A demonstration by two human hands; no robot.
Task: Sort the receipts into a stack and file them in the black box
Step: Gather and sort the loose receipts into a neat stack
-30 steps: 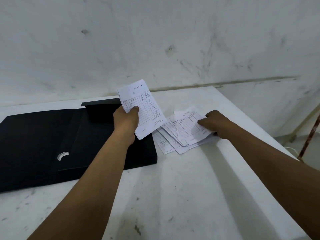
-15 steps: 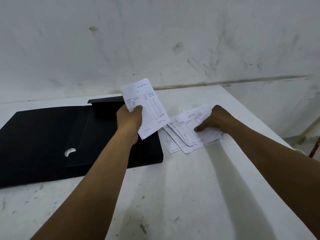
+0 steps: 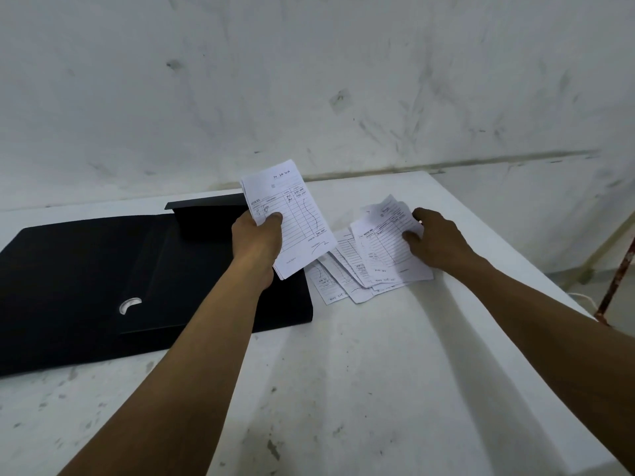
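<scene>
My left hand (image 3: pixel 256 242) grips a small stack of white receipts (image 3: pixel 295 221), held upright above the right edge of the black box (image 3: pixel 86 269). The box lies open and flat on the left of the white table, with a raised flap at its back. To the right, a loose pile of receipts (image 3: pixel 347 280) is fanned out on the table. My right hand (image 3: pixel 436 240) pinches the top receipt (image 3: pixel 385 235) of that pile, its far end lifted off the others.
The white table (image 3: pixel 378 372) ends at its right edge near a rusty metal leg (image 3: pixel 615 273) and bare floor. A stained white wall stands close behind the table. A half-moon finger hole (image 3: pixel 130 305) shows in the box's cover.
My right hand has curled its fingers onto the top receipt of the pile and lifted its far end. The left hand keeps its stack in about the same place.
</scene>
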